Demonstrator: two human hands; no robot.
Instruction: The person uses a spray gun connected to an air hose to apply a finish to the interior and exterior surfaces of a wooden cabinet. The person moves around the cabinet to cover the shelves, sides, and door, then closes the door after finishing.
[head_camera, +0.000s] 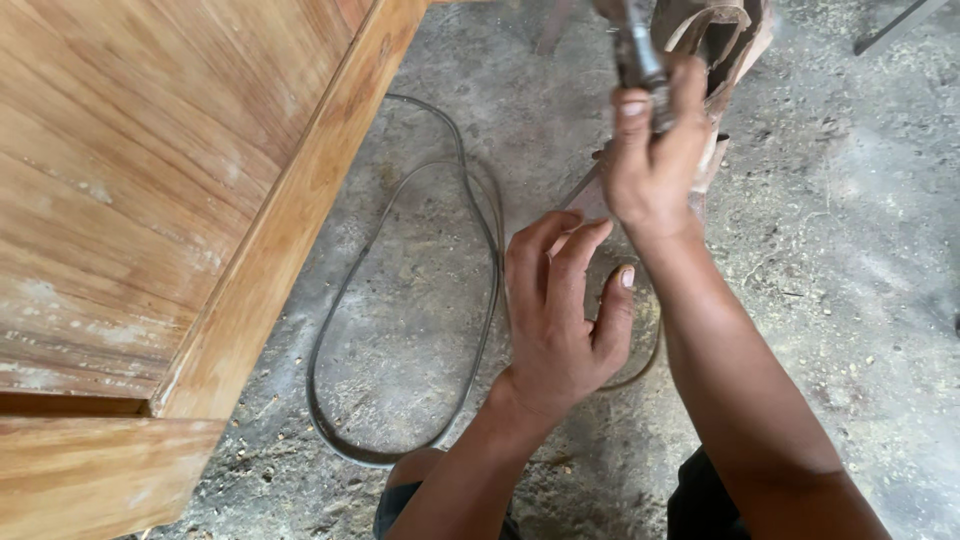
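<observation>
I see the right hand gripping a worn grey metal tool up top; left hand half-curled, empty, below. Dark cable loops over dusty concrete floor, beside wooden panel.

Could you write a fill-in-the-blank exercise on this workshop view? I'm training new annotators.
1. The right hand grips a ____ tool.
2. The dark cable lies looped on the ____ floor.
3. The wooden panel fills the ____ side of the view.
4. The left hand holds ____.

Missing words: metal; concrete; left; nothing
</observation>
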